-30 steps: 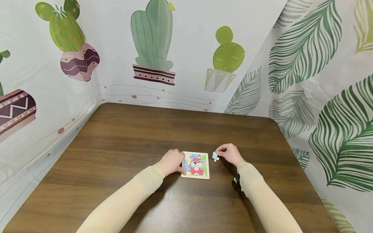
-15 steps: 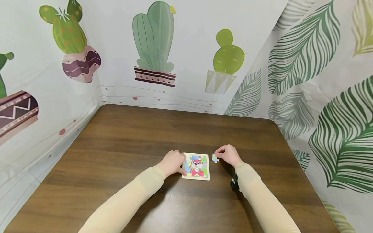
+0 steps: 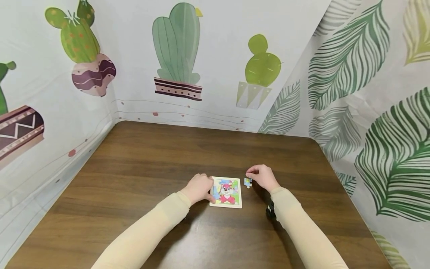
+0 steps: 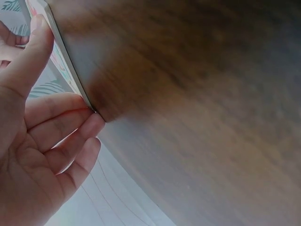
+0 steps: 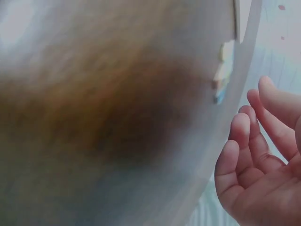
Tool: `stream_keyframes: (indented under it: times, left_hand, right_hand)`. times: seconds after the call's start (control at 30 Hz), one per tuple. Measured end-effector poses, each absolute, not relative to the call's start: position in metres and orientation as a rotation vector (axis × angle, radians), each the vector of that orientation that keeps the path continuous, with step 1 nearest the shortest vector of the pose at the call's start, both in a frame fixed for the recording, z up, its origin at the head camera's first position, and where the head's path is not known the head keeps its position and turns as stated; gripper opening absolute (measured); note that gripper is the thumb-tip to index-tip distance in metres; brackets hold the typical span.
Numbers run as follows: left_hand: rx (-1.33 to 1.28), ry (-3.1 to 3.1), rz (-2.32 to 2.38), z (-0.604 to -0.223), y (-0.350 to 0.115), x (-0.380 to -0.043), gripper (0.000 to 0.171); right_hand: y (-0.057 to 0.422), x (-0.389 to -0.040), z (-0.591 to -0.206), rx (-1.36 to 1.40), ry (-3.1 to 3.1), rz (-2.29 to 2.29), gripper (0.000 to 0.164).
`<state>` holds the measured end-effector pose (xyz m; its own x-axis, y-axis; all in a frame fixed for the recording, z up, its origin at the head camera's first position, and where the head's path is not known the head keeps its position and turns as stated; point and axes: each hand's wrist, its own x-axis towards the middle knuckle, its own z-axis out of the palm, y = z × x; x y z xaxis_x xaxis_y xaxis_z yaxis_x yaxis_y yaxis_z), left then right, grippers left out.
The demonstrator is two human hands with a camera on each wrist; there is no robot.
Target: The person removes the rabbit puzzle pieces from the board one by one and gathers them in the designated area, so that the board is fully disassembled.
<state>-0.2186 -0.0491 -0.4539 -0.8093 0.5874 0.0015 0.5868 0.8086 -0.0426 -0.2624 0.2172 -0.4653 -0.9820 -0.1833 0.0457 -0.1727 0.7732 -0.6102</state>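
Observation:
In the head view a square jigsaw puzzle (image 3: 226, 192) with a pink cartoon dog in a pale frame lies flat on the table. My left hand (image 3: 199, 188) holds its left side, the thumb near the front corner and the fingers at the back corner; the left wrist view shows thumb and fingertips on the frame edge (image 4: 70, 63). Right of the frame lies a loose blue and yellow puzzle piece (image 3: 248, 182). My right hand (image 3: 264, 177) hovers just behind it, fingers loosely bent, and the right wrist view shows them apart from the piece (image 5: 224, 73) with nothing in them.
The brown wooden table (image 3: 161, 149) extends around both hands. White wall hangings printed with cacti and leaves border its back and sides. A black device (image 3: 270, 210) sits under the right wrist.
The right hand's fingertips have come off the puzzle piece and moved slightly back and left, and the piece has turned a little. The left hand stays on the frame.

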Motion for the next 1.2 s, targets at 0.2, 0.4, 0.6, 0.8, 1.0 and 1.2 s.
stream_keyframes:
  times: [0.2,0.4,0.6,0.8,1.0,1.2]
  left_hand:
    - [-0.968,-2.954,0.073,-0.456,-0.050,-0.220,0.059]
    - [-0.980,-2.930,0.043,-0.458,-0.050,-0.223,0.058]
    - [-0.987,-2.927,0.025,-0.457,-0.049,-0.222,0.056]
    - [-0.994,-2.929,0.031,-0.457,-0.049,-0.222,0.055]
    - [-0.998,-2.933,0.052,-0.457,-0.049,-0.221,0.055]
    - [-0.998,-2.927,0.056,-0.457,-0.050,-0.221,0.056]
  right_hand:
    - [0.194,-0.260,-0.460,-0.351,2.877,-1.055,0.013]
    - [0.170,-0.258,-0.461,-0.562,2.782,-1.050,0.012]
    - [0.155,-0.255,-0.461,-0.789,2.718,-0.980,0.019]
    - [0.149,-0.254,-0.465,-0.792,2.753,-0.837,0.022]
    - [0.146,-0.253,-0.467,-0.903,2.757,-0.699,0.026]
    - [0.144,-0.254,-0.466,-0.975,2.767,-0.657,0.023]
